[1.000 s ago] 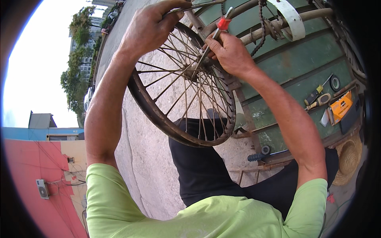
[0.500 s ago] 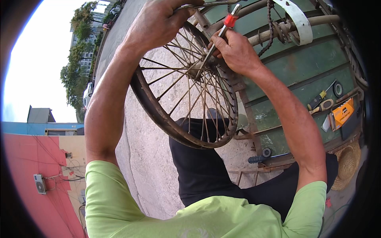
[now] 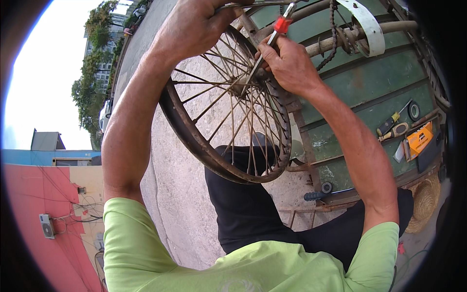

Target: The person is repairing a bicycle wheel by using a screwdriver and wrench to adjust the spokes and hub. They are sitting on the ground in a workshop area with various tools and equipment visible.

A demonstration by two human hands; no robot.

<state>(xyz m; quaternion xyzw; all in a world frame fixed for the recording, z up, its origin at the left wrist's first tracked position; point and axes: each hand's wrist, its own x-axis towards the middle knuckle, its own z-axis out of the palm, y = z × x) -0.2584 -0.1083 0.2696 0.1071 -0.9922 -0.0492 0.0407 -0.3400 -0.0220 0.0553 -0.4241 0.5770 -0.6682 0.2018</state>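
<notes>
My left hand is closed at the top of a rusty spoked wheel, wrapped on a thin metal bar that reaches right. My right hand grips a long steel tool with a red piece near its upper end. The tool slants down across the spokes to the wheel hub, where its tip's exact contact is hard to make out. The wheel's lower rim lies over my black-trousered leg, and its right side is beside the rusty frame of a green slatted cart bed.
A chain, axle tube and white curved guard are at upper right. A screwdriver, orange box, small wheel and dark rubber-gripped tool lie on the cart. A straw hat is below it.
Since a second ago both hands, their tools and the wheel have shifted slightly rightward in view, along with the cart. Over the last half second they look almost still, with grips unchanged.
</notes>
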